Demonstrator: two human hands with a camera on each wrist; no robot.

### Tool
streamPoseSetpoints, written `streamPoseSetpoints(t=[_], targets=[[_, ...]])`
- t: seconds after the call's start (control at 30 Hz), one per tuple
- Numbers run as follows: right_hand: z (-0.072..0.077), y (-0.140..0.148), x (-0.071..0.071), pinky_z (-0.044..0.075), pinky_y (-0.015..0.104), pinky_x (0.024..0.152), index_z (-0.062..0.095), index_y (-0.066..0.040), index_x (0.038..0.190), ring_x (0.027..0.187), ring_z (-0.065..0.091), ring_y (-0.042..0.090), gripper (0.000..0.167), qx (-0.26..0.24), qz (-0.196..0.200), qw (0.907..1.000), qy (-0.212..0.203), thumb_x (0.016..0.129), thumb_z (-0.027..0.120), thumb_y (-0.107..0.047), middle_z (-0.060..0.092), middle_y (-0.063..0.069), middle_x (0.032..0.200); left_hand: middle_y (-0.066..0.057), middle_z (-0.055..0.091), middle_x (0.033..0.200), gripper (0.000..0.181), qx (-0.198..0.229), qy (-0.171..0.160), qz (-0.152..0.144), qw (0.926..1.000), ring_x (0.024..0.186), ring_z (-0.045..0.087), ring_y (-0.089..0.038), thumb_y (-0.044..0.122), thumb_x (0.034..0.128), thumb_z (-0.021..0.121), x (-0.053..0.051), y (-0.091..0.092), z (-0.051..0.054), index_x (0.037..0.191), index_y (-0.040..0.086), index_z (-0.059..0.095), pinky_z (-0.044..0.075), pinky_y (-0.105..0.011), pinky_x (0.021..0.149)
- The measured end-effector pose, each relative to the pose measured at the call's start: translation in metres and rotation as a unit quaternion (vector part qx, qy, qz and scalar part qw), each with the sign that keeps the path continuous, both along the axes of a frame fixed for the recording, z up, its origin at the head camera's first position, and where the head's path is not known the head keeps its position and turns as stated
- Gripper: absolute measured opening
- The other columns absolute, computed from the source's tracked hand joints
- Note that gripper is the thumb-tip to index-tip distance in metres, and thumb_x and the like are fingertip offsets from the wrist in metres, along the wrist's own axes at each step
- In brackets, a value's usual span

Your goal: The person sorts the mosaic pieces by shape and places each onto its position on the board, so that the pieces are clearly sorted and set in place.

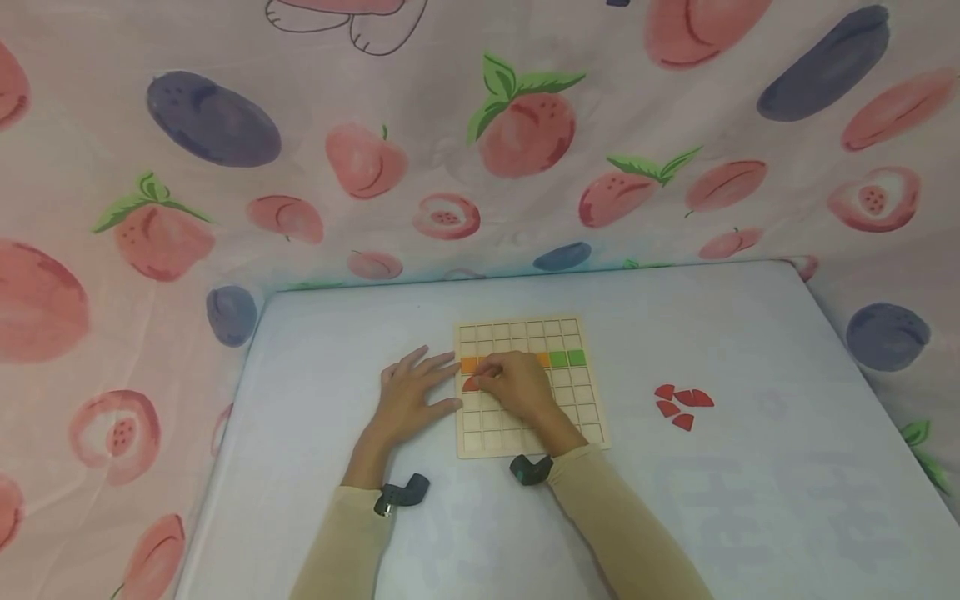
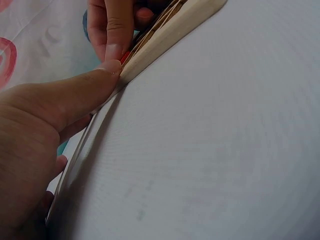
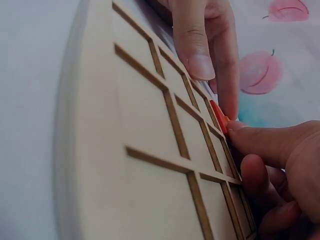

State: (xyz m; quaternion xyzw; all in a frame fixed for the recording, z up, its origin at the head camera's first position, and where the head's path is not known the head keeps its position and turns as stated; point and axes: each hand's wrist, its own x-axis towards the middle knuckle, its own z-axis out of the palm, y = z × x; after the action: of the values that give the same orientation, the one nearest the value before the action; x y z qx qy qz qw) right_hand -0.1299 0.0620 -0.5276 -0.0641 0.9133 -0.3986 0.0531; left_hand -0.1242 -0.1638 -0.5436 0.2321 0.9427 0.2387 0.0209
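Observation:
A pale wooden grid board (image 1: 517,422) lies on the table. My left hand (image 1: 408,400) rests at its left edge with fingers spread, holding nothing; the thumb touches the rim in the left wrist view. Over the board, my right hand (image 1: 519,385) has its fingers curled and pinches a small red rounded piece (image 1: 470,384) at the leftmost square, below an orange tile (image 1: 468,365). The right thumb touches that red piece (image 3: 218,116) in the right wrist view. Part of the tile row is hidden beneath the right hand.
Two green tiles (image 1: 566,358) sit at the right end of the tile row, beside another orange tile (image 1: 543,360). Several loose red pieces (image 1: 682,406) lie on the white table (image 1: 750,333) right of the board. A fruit-patterned cloth (image 1: 450,100) stands behind.

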Motion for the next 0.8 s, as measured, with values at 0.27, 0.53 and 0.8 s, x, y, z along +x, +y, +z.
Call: streamPoseSetpoints(t=[0.27,0.53,0.8], targets=[[-0.002,0.002,-0.003,0.055,0.034,0.077,0.08,-0.021,0.094,0.084,0.069,0.01,0.008,-0.008,0.007,0.9998,-0.018,0.089,0.078,-0.027,0.076,-0.009,0.085,0.009,0.05,0.156,0.06,0.005,0.003,-0.001,1.0,0.154,0.029,-0.03,0.057,0.0911,0.068,0.0,-0.001,0.001,0.144,0.03,0.059,0.026,-0.061,0.11],[0.0,0.015,-0.007,0.056,0.029,0.067,0.078,-0.022,0.097,0.073,0.069,0.01,0.013,-0.07,0.013,0.994,-0.083,0.088,0.08,-0.03,0.075,-0.007,0.084,0.009,0.049,0.157,0.061,0.002,-0.005,0.001,1.0,0.155,0.028,-0.03,0.057,0.0912,0.068,0.0,0.001,0.001,0.146,0.031,0.058,0.025,-0.062,0.111],[0.017,0.05,-0.002,0.057,0.034,0.077,0.078,-0.02,0.102,0.086,0.071,0.016,0.016,-0.117,-0.013,0.9878,-0.102,0.087,0.08,-0.024,0.076,-0.003,0.094,0.009,0.049,0.157,0.062,-0.005,-0.012,0.007,0.9999,0.155,0.027,-0.03,0.057,0.0913,0.068,0.001,0.001,0.002,0.146,0.031,0.057,0.025,-0.062,0.113]])
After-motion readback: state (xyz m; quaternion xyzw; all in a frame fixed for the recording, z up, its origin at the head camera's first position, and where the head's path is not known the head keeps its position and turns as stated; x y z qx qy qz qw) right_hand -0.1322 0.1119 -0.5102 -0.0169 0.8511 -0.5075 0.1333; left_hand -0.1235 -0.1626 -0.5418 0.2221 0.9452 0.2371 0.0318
